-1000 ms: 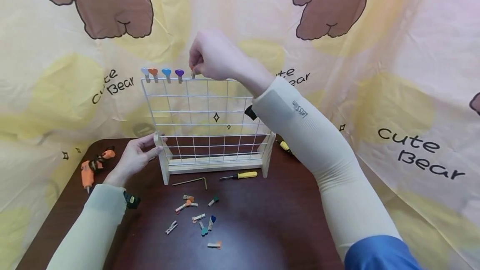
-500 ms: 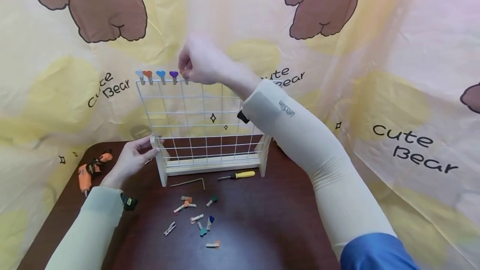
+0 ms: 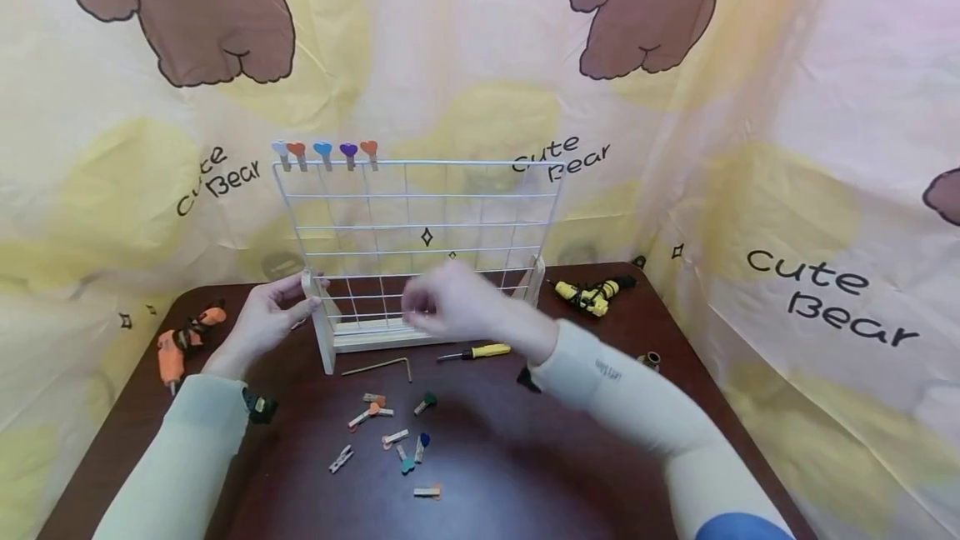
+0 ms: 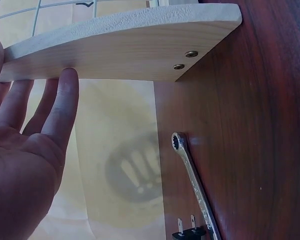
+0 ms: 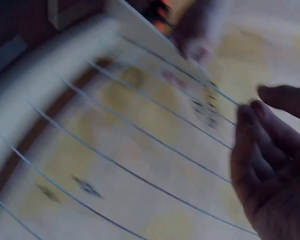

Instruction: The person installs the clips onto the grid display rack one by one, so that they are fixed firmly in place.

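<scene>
A white wire grid rack [image 3: 480, 196] with wooden side supports stands on the dark table. My left hand [image 3: 262, 319] grips its left wooden support [image 3: 324, 332], thumb in front and fingers behind; the left wrist view shows the fingers against the wooden panel [image 4: 115, 50]. Several heart-topped clothespins sit along the left of the top wire, the rightmost an orange-heart clothespin [image 3: 369, 149]. My right hand [image 3: 463, 302], blurred, is in front of the lower grid, fingers loosely curled and holding nothing visible. Loose clothespins, including a green-heart one [image 3: 425, 404], lie scattered in front of the rack.
A hex key [image 3: 378, 365] and a yellow screwdriver [image 3: 480, 352] lie before the rack. An orange corded tool [image 3: 172, 352] is at left, a yellow one [image 3: 592, 297] at right. The left wrist view shows a ratchet wrench [image 4: 194, 177] beyond the support.
My right hand has let go of the orange-heart clothespin on the top wire and moved down in front of the grid. The left hand has kept its grip on the support.
</scene>
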Demonstrator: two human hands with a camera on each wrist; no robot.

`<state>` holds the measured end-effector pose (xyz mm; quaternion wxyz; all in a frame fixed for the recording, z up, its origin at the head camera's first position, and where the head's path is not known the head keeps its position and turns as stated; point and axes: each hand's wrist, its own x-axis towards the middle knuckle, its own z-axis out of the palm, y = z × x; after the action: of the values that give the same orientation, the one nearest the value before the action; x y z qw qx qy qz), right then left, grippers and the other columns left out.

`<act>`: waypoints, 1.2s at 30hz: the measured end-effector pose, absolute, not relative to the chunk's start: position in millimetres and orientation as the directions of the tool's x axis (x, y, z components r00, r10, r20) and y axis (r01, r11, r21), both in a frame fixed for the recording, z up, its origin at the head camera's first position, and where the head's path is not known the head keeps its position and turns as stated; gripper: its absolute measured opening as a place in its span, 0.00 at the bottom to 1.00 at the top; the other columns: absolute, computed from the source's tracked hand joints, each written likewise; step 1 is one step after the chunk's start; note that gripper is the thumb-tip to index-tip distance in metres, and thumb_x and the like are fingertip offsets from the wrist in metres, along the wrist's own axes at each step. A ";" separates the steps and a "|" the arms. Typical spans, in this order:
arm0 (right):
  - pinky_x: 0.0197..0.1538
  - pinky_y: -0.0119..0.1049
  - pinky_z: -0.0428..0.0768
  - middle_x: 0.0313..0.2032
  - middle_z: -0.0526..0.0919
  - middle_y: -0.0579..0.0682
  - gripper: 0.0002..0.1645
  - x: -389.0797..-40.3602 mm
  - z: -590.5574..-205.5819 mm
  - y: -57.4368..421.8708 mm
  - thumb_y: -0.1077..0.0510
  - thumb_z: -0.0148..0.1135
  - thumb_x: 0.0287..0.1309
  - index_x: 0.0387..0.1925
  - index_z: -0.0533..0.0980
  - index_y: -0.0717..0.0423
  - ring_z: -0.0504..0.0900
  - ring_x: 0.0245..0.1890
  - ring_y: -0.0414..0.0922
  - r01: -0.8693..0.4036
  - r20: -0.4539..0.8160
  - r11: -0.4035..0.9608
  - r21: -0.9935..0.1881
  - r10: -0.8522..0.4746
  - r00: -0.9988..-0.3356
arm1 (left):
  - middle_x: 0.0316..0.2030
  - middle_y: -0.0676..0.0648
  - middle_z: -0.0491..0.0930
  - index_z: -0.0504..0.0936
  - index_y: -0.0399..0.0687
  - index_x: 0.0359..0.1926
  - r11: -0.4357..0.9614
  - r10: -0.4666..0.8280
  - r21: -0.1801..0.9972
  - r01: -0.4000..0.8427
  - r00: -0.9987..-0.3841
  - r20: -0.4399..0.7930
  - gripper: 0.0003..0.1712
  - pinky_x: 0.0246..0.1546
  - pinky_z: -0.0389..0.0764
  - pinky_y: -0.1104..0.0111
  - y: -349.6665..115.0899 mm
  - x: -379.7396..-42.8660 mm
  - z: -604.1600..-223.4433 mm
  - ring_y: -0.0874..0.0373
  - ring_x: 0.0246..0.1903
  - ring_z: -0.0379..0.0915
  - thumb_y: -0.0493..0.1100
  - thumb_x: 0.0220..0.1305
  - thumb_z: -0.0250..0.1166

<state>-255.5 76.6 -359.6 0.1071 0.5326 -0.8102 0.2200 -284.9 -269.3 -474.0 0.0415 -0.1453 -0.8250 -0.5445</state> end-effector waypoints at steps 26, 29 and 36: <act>0.31 0.24 0.78 0.24 0.83 0.30 0.09 -254.6 -474.0 95.0 0.53 0.83 0.56 0.29 0.86 0.44 0.79 0.23 0.27 -0.696 0.061 0.483 -0.531 -0.797 -0.600 | 0.51 0.67 0.87 0.78 0.41 0.71 0.337 0.195 0.895 0.292 -0.952 0.237 0.29 0.40 0.85 0.71 -268.6 -286.2 -477.9 0.72 0.49 0.81 0.42 0.73 0.70; 0.32 0.26 0.81 0.27 0.87 0.36 0.06 -260.9 -444.5 98.0 0.56 0.84 0.54 0.32 0.90 0.49 0.82 0.25 0.29 -0.732 0.177 0.383 -0.564 -0.809 -0.560 | 0.51 0.67 0.87 0.78 0.40 0.71 0.351 0.190 0.889 0.294 -0.952 0.239 0.29 0.40 0.85 0.71 -269.4 -286.0 -477.5 0.73 0.49 0.80 0.43 0.73 0.70; 0.42 0.29 0.84 0.37 0.91 0.46 0.07 -269.8 -342.8 98.6 0.66 0.74 0.64 0.44 0.89 0.60 0.87 0.35 0.34 -0.735 0.248 0.351 -0.580 -0.784 -0.569 | 0.52 0.65 0.87 0.78 0.41 0.71 0.368 0.196 0.884 0.288 -0.953 0.229 0.29 0.41 0.86 0.69 -268.9 -287.1 -475.0 0.72 0.49 0.80 0.43 0.73 0.70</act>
<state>-269.8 98.6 -342.8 -0.0365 0.4626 -0.8210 0.3327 -287.1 -268.9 -475.0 0.0423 -0.1467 -0.8259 -0.5428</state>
